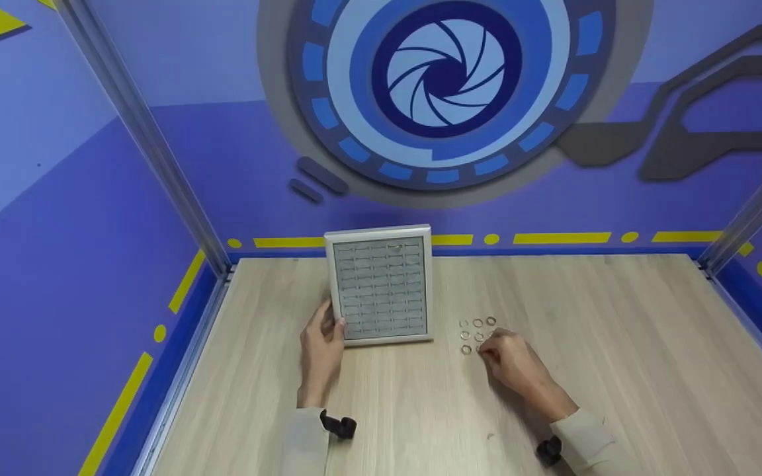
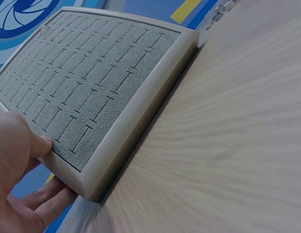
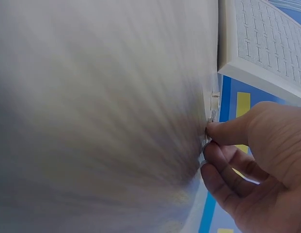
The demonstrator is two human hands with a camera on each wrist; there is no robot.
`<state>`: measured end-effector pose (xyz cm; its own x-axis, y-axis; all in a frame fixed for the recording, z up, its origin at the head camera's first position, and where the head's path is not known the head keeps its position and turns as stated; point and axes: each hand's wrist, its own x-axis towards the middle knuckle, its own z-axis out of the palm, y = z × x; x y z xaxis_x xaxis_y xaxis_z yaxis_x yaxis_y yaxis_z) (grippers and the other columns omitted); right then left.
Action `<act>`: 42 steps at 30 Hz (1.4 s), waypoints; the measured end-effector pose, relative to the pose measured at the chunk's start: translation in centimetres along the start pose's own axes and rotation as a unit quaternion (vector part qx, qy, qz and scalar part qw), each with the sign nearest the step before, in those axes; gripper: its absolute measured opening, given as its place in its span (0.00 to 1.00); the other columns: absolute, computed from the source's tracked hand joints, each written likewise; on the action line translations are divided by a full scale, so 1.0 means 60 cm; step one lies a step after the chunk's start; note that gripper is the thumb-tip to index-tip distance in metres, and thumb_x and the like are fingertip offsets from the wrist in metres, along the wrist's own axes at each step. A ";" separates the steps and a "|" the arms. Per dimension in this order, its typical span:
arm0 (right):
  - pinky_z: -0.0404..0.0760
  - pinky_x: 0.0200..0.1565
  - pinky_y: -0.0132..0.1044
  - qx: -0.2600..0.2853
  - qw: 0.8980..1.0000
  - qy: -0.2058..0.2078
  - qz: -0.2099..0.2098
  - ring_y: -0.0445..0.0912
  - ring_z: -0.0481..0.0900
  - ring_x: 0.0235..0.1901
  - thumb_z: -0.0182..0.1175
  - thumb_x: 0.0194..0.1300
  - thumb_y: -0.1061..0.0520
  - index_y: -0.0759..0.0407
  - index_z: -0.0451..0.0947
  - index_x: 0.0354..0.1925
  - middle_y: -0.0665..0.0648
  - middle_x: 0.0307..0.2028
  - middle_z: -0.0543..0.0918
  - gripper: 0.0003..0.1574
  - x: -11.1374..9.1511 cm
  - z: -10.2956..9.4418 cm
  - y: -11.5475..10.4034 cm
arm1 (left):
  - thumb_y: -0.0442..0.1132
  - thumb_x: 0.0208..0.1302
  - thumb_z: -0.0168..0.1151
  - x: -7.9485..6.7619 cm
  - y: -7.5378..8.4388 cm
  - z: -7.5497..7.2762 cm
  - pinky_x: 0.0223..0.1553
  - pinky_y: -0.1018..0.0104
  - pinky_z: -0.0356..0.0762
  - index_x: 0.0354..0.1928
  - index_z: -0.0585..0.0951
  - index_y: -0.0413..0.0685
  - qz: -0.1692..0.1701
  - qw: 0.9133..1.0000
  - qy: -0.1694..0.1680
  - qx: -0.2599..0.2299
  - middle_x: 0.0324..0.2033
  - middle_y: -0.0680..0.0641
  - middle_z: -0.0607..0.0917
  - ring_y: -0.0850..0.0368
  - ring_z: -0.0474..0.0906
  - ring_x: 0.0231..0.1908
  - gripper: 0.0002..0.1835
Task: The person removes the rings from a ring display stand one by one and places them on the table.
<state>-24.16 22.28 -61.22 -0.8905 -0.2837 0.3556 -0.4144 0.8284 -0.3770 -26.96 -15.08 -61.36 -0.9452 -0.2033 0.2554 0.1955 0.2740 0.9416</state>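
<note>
A ring display tray [image 1: 381, 287] with a white frame and grey slotted padding stands tilted up on the table. My left hand [image 1: 323, 347] grips its lower left edge, thumb on the front of the frame and fingers behind, as the left wrist view also shows. One ring [image 1: 395, 246] sits in a slot of the top row. To the right of the tray, several metal rings [image 1: 465, 335] lie in rows on the wood. My right hand [image 1: 516, 362] is at the near end of these rows, thumb and fingertips pinching a ring [image 3: 207, 141] at the tabletop, largely covered by the fingers.
The light wooden table [image 1: 619, 317] meets a blue-purple wall [image 1: 222, 165] right behind the tray. Metal posts [image 1: 149, 132] rise at the back corners. A small pale speck [image 1: 490, 436] lies near the front of the table, between the arms.
</note>
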 end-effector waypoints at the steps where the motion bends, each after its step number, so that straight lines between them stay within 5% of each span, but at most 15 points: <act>1: 0.85 0.29 0.33 0.001 1.000 0.000 0.000 0.40 0.79 0.29 0.75 0.59 0.72 0.61 0.92 0.33 0.53 0.30 0.84 0.07 0.000 0.000 0.000 | 0.28 0.76 0.63 0.000 0.000 0.000 0.67 0.53 0.85 0.78 0.70 0.39 0.002 1.000 0.000 0.000 0.70 0.35 0.79 0.40 0.82 0.65 0.31; 26: 0.89 0.32 0.35 0.075 0.997 0.020 0.027 0.42 0.83 0.33 0.71 0.65 0.69 0.65 0.91 0.43 0.54 0.37 0.86 0.08 0.043 -0.041 -0.025 | 0.29 0.76 0.63 0.001 -0.001 0.004 0.66 0.55 0.85 0.77 0.71 0.40 -0.001 1.000 0.012 0.015 0.70 0.35 0.80 0.40 0.83 0.64 0.30; 42: 0.91 0.35 0.39 0.126 0.986 0.101 -0.030 0.46 0.86 0.32 0.73 0.64 0.70 0.64 0.90 0.40 0.56 0.35 0.87 0.06 0.124 -0.057 -0.090 | 0.30 0.76 0.64 0.002 -0.005 0.002 0.66 0.56 0.85 0.77 0.71 0.40 -0.006 1.000 0.008 0.020 0.71 0.36 0.79 0.40 0.83 0.64 0.31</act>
<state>-27.93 17.32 -53.62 -0.8177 -0.2056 0.5377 -0.5215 0.6600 -0.5408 -27.16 -15.05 -61.66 -0.9428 -0.2218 0.2487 0.1738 0.3096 0.9349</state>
